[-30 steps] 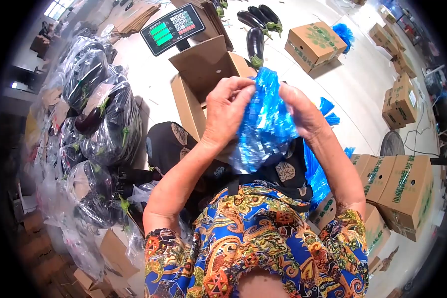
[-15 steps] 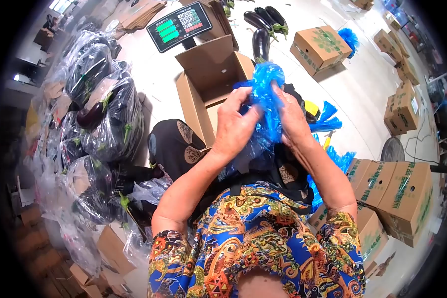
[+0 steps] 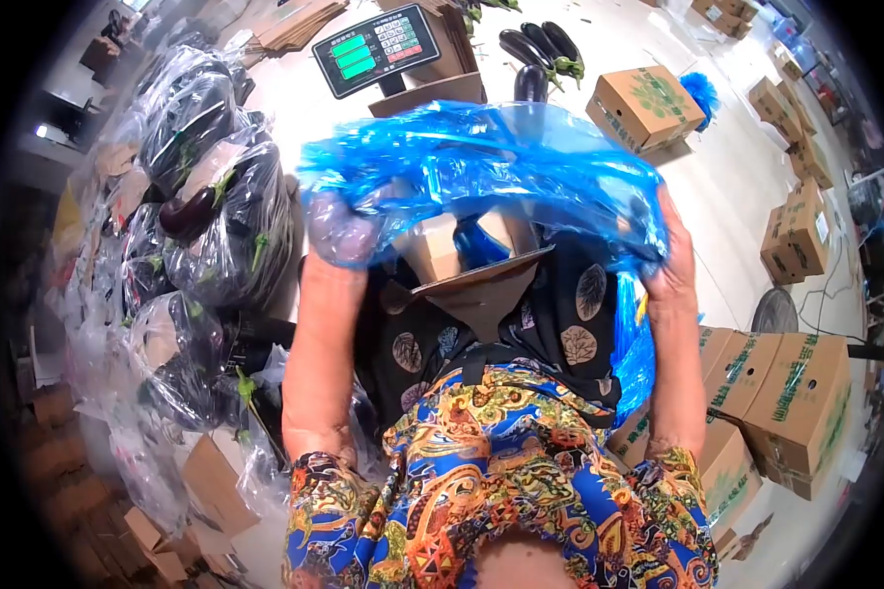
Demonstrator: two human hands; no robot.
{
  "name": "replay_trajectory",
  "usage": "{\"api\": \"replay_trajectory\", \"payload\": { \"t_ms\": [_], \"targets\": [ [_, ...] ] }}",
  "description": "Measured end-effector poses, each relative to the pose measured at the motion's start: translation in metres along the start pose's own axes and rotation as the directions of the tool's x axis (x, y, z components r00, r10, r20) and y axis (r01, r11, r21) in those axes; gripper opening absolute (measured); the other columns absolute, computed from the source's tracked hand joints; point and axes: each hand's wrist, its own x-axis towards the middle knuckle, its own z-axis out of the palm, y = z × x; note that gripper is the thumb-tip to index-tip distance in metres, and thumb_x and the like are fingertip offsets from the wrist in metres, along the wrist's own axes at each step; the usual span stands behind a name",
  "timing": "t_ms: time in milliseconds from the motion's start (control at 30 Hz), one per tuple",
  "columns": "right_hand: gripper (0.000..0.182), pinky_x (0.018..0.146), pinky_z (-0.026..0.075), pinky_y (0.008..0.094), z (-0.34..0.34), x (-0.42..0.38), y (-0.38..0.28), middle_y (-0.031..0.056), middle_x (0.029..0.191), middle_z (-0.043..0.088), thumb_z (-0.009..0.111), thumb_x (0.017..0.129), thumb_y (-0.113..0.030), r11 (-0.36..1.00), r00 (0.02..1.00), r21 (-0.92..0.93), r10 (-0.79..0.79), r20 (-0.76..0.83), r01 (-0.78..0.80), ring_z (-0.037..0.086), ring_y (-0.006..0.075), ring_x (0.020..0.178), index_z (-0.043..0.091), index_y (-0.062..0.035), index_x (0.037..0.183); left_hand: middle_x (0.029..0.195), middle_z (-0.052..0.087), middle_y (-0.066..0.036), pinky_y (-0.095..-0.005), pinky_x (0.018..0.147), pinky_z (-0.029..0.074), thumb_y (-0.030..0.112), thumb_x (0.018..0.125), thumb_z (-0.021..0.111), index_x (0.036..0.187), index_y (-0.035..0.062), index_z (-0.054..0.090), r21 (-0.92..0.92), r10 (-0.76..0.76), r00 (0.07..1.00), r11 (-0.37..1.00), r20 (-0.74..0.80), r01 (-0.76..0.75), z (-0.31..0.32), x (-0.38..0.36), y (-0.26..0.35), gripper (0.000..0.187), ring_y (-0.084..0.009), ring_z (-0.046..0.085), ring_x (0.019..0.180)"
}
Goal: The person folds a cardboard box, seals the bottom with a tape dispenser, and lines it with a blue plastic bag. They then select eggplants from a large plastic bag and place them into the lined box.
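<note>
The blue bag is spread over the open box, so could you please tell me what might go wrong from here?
The thin blue bag, stretched between the left hand and right hand, might tear if pulled too hard. It could also snag on a raised flap of the open box. Being loose and creased, it may bunch up and line the box unevenly.

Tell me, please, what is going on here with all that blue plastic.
A person is holding a sheet of thin blue plastic spread wide between the left hand and the right hand, above an open cardboard box. The plastic hides part of the box. Ahead are a lit digital display and some loose eggplants; clear bags of eggplants are piled on the left.
</note>
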Motion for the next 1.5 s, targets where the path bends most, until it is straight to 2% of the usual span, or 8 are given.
{"api": "replay_trajectory", "payload": {
  "t_ms": [233,333,667,833,933,1000,1267,1500],
  "targets": [
    [0.037,0.075,0.051,0.0317,-0.138,-0.053,-0.038,0.0099,0.111,0.066,0.062,0.093,-0.026,0.375,0.889,-0.882,0.447,-0.099,-0.287,0.062,0.0172,0.092,0.06,-0.0014,0.12,0.103,0.067,-0.008,-0.0387,0.084,0.056,0.023,0.094,0.06,0.111,0.0041,0.061,0.152,-0.009,0.99,0.988,0.141,-0.012,-0.059,0.004,0.041,0.026,-0.0201,0.065,0.094],
    [0.035,0.082,0.05,0.0343,-0.11,-0.038,-0.057,0.0098,0.111,0.066,0.064,0.091,-0.024,-0.252,0.987,-0.962,-0.095,0.131,0.103,0.062,0.0209,0.096,0.061,-0.0041,0.121,0.108,0.066,-0.007,-0.0333,0.085,0.056,0.022,0.095,0.06,0.12,0.0034,0.057,0.321,-0.016,0.996,0.947,0.088,-0.013,-0.047,0.013,0.021,0.031,-0.0176,0.065,0.095],
    [0.076,0.103,0.045,0.0438,0.137,0.117,0.068,0.015,0.145,0.043,0.077,0.067,-0.008,-0.151,0.414,-0.402,0.05,0.909,0.903,0.047,0.0366,0.125,0.048,-0.0118,0.137,0.096,0.063,0.001,-0.0235,0.074,0.051,0.016,0.094,0.063,0.109,0.0058,0.063,0.83,-0.14,0.988,0.558,0.059,0.029,0.006,0.025,-0.002,0.018,-0.0071,0.06,0.082],
    [0.045,0.092,0.047,0.0404,0.12,0.156,0.107,0.0151,0.114,0.063,0.056,0.069,0.003,-0.031,0.536,-0.55,0.278,0.797,0.835,0.057,0.032,0.112,0.064,-0.007,0.113,0.094,0.062,0.001,-0.0234,0.072,0.05,0.014,0.091,0.065,0.108,0.0052,0.066,0.868,-0.209,0.978,0.488,0.015,0.091,-0.001,0.029,0.017,0.019,-0.0054,0.058,0.082],
    [0.031,0.09,0.048,0.0341,0.088,0.185,0.079,0.0142,0.102,0.066,0.054,0.078,-0.003,0.194,0.759,-0.772,0.152,0.633,0.605,0.063,0.0246,0.099,0.066,-0.0053,0.107,0.094,0.063,0.0,-0.0239,0.073,0.05,0.014,0.092,0.064,0.112,0.005,0.065,0.869,-0.13,0.939,-0.355,0.32,-0.345,-0.027,0.036,0.042,0.022,-0.0083,0.06,0.083],
    [0.025,0.089,0.047,0.0302,0.061,0.203,0.053,0.0076,0.101,0.067,0.055,0.085,-0.01,0.643,0.843,-0.694,0.137,0.519,0.323,0.063,0.0182,0.094,0.067,-0.0037,0.107,0.095,0.064,-0.002,-0.025,0.072,0.049,0.037,0.084,0.071,0.118,0.0026,0.061,0.942,-0.162,0.987,0.333,0.013,0.042,-0.057,0.035,0.064,0.049,-0.0116,0.06,0.082],
    [0.029,0.09,0.054,0.0304,0.048,0.227,0.005,0.0064,0.105,0.066,0.068,0.086,-0.016,0.985,0.965,-0.174,0.042,0.258,0.004,0.064,0.0145,0.09,0.062,-0.0013,0.11,0.07,0.055,0.004,-0.0196,0.048,0.032,0.034,0.082,0.071,0.102,0.004,0.064,0.876,-0.063,0.983,0.447,-0.173,0.183,-0.105,0.064,0.117,0.037,-0.0049,0.044,0.054],
    [0.015,0.07,0.054,0.0285,0.027,0.303,0.068,0.0043,0.091,0.066,0.058,0.091,-0.012,0.904,0.996,-0.427,0.04,0.079,-0.003,0.062,0.0128,0.075,0.062,-0.0027,0.103,0.066,0.054,0.004,-0.0204,0.044,0.036,0.032,0.098,0.057,0.097,0.01,0.06,0.585,0.069,0.941,0.798,-0.33,0.147,-0.146,0.124,0.113,0.022,-0.0057,0.047,0.05]
  ]
}}
